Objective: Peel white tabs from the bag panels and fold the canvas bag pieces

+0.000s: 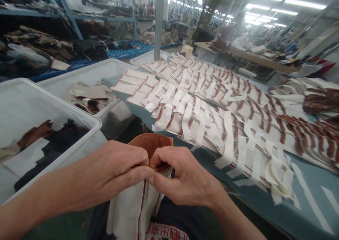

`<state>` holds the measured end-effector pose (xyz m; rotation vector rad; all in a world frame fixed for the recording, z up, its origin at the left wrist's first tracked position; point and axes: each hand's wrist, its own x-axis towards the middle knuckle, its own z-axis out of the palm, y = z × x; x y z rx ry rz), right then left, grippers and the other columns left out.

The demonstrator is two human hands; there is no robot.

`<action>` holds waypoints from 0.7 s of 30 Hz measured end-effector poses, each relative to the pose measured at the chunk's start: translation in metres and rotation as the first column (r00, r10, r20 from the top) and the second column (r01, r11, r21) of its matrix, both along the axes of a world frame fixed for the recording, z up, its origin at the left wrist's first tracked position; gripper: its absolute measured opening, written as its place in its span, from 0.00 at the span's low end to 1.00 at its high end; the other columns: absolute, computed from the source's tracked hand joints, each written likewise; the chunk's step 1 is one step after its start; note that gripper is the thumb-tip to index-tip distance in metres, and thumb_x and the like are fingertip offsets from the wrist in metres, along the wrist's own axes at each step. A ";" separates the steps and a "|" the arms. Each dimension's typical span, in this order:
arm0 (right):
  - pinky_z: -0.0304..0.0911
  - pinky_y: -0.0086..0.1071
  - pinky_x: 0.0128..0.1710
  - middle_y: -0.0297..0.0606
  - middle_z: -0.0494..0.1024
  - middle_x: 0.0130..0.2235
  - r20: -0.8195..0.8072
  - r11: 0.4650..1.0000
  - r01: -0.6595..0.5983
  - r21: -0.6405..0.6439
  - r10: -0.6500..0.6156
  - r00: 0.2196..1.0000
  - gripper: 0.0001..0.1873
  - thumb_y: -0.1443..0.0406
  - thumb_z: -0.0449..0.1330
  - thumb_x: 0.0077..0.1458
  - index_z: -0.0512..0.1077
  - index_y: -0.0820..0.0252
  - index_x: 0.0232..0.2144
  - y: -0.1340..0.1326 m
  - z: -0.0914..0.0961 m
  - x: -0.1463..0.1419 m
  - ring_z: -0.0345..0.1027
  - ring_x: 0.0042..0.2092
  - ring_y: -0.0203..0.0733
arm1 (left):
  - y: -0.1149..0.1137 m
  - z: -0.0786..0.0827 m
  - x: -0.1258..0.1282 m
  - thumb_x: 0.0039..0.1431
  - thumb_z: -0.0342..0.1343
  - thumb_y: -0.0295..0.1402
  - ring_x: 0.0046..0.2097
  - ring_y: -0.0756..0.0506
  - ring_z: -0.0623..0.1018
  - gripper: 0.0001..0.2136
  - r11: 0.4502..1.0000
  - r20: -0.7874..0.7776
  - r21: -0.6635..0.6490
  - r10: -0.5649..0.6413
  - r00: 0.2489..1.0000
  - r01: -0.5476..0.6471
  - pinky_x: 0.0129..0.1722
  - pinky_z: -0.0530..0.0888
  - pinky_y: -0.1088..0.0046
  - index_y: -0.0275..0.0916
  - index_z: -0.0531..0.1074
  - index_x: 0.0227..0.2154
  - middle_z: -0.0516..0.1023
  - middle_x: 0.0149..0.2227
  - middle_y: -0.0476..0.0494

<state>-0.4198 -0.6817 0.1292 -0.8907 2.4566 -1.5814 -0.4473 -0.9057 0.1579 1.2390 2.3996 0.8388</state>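
Low in front of me is a tube-like leather piece [127,208], cream on its outer face and brown inside, with a brown-edged seam running down its front. My left hand [116,169] pinches its upper edge beside the seam. From the other side, my right hand [182,176] grips the same edge with thumb and curled fingers, and the two thumbs meet at the seam. Behind the fingers rises the brown inner wall of the piece; its lower end rests toward my lap. To the right, rows of similar cream pieces with brown edges [174,123] overlap, with white strips [227,137] across many of them.
The blue-green table [212,178] slants along my right side. Two white bins [99,121] stand at my left, holding leather scraps and cut pieces. A grey post [159,24] rises behind the table. Loaded blue shelves [106,18] stand farther left.
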 end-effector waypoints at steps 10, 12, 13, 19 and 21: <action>0.57 0.24 0.30 0.28 0.71 0.30 0.241 0.980 -0.154 -0.125 0.181 0.953 0.04 0.67 0.64 0.58 0.72 0.60 0.32 0.011 -0.007 -0.004 0.60 0.29 0.30 | -0.002 -0.015 0.003 0.75 0.46 0.33 0.28 0.49 0.69 0.15 0.999 -0.085 0.015 -0.046 0.995 0.047 0.28 0.59 0.68 0.41 0.66 0.29 0.70 0.28 0.53; 0.55 0.24 0.28 0.28 0.70 0.29 0.274 0.977 -0.142 -0.158 0.182 0.944 0.07 0.64 0.63 0.60 0.72 0.61 0.33 0.009 -0.010 -0.005 0.59 0.28 0.30 | -0.004 -0.020 0.005 0.75 0.45 0.33 0.27 0.48 0.68 0.14 0.999 -0.171 0.030 -0.025 0.985 0.030 0.28 0.57 0.66 0.41 0.66 0.30 0.70 0.28 0.53; 0.53 0.25 0.26 0.28 0.68 0.28 0.297 0.973 -0.137 -0.187 0.189 0.936 0.10 0.60 0.63 0.62 0.71 0.61 0.32 0.007 -0.012 -0.006 0.57 0.27 0.30 | -0.005 -0.022 0.006 0.75 0.45 0.33 0.27 0.49 0.68 0.15 0.999 -0.148 0.046 -0.009 0.989 0.016 0.28 0.58 0.67 0.41 0.65 0.30 0.69 0.27 0.53; 0.47 0.28 0.24 0.27 0.60 0.25 0.344 0.912 -0.116 -0.394 0.263 0.901 0.30 0.41 0.58 0.65 0.65 0.59 0.26 -0.003 -0.025 -0.009 0.50 0.26 0.31 | -0.002 -0.021 0.007 0.75 0.43 0.36 0.28 0.50 0.64 0.16 0.966 0.250 0.248 0.013 0.968 -0.077 0.27 0.64 0.76 0.41 0.61 0.28 0.61 0.26 0.54; 0.48 0.29 0.25 0.28 0.61 0.25 0.333 0.910 -0.119 -0.397 0.264 0.905 0.31 0.39 0.57 0.64 0.66 0.59 0.26 -0.003 -0.029 -0.009 0.51 0.27 0.32 | -0.001 -0.018 0.006 0.75 0.43 0.36 0.28 0.50 0.64 0.16 0.964 0.305 0.253 -0.006 0.952 -0.075 0.28 0.65 0.77 0.41 0.62 0.28 0.61 0.27 0.54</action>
